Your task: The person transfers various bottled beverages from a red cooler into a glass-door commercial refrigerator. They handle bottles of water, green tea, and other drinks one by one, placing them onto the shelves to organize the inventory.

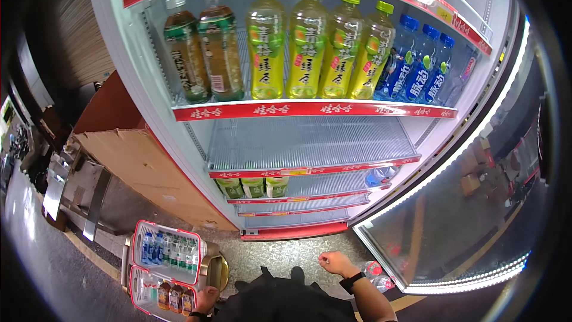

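My left hand is at the bottom, beside the right edge of the lower basket; whether it grips anything is not clear. My right hand, fingers curled and seemingly holding nothing, is over the floor before the fridge. An upper white and red basket contains blue-capped bottles and clear water bottles. Brown drink bottles stand in the lower one. On the fridge's upper shelf stand brown tea bottles, yellow-green bottles and blue bottles. Green cartons are lower down.
The glass fridge door stands open on the right, with large clear bottles on the floor by its lower corner. A cardboard box adjoins the fridge's left side. A clear bottle lies on a lower shelf.
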Action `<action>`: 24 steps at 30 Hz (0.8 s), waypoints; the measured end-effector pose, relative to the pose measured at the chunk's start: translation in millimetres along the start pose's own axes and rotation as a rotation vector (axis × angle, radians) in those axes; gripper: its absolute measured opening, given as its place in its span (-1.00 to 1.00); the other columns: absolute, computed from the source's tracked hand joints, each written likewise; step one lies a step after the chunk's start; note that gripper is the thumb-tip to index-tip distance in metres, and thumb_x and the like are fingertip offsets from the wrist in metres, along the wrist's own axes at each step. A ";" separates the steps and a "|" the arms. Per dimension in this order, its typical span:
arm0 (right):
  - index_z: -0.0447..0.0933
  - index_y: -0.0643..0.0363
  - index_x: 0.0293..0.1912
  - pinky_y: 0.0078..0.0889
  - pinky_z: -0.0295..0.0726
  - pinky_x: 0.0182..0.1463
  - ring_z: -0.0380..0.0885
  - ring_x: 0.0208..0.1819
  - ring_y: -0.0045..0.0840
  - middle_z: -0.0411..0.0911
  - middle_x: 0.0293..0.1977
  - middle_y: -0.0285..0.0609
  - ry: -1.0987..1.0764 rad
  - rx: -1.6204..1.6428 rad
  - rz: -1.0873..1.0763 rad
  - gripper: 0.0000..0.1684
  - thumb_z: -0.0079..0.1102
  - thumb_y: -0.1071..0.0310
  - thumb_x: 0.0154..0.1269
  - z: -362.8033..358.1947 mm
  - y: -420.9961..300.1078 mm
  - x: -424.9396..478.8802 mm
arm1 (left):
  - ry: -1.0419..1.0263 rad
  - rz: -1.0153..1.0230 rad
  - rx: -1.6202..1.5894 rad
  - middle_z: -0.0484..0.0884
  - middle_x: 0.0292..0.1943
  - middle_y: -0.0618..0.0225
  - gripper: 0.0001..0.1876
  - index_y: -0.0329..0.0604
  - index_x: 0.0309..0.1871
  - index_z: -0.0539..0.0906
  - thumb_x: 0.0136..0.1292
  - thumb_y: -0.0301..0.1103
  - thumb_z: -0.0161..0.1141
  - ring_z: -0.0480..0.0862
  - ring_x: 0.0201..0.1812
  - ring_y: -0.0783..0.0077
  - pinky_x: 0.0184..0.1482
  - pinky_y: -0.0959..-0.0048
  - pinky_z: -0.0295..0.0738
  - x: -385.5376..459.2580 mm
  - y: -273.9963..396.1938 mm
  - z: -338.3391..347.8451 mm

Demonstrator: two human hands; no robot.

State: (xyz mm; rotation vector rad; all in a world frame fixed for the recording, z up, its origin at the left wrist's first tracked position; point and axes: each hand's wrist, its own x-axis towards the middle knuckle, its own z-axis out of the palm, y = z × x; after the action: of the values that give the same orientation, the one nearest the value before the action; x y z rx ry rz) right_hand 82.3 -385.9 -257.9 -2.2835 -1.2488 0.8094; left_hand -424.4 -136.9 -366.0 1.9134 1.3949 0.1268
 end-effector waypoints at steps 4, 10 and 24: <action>0.72 0.01 -0.08 -0.04 0.72 -0.06 0.75 -0.16 -0.04 0.78 -0.23 -0.07 -0.035 -0.001 -0.065 -0.73 0.29 0.09 0.36 1.7 53.7 5.8 | -0.020 -0.077 0.034 0.85 -0.28 0.19 -0.72 0.00 -0.10 0.83 0.25 -0.07 0.44 0.87 -0.18 0.18 -0.09 0.22 0.75 -26.4 14.1 24.6; 0.74 0.00 -0.13 -0.02 0.72 -0.08 0.75 -0.19 -0.03 0.78 -0.25 -0.06 -0.071 -0.025 -0.090 -0.72 0.25 0.06 0.37 -3.3 96.5 5.3 | -0.017 -0.165 0.182 0.80 -0.21 0.00 -0.70 -0.03 -0.19 0.82 0.32 -0.05 0.23 0.80 -0.07 -0.11 0.04 0.04 0.72 -62.4 30.6 42.2; 0.76 -0.04 -0.05 -0.04 0.69 -0.02 0.75 -0.12 -0.09 0.78 -0.22 -0.01 -0.184 0.028 -0.126 -0.63 0.24 -0.05 0.39 -47.0 8.8 59.0 | -0.013 -0.179 0.190 0.85 -0.14 0.14 -0.69 0.06 -0.09 0.85 0.27 -0.01 0.33 0.83 -0.04 0.06 0.10 0.19 0.72 -63.7 15.7 38.1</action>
State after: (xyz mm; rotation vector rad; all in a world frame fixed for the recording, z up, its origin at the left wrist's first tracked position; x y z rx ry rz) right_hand 144.2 -343.6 -245.3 -2.1229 -1.4363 1.0022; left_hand -419.2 -212.4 -362.2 1.9244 1.6106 -0.1078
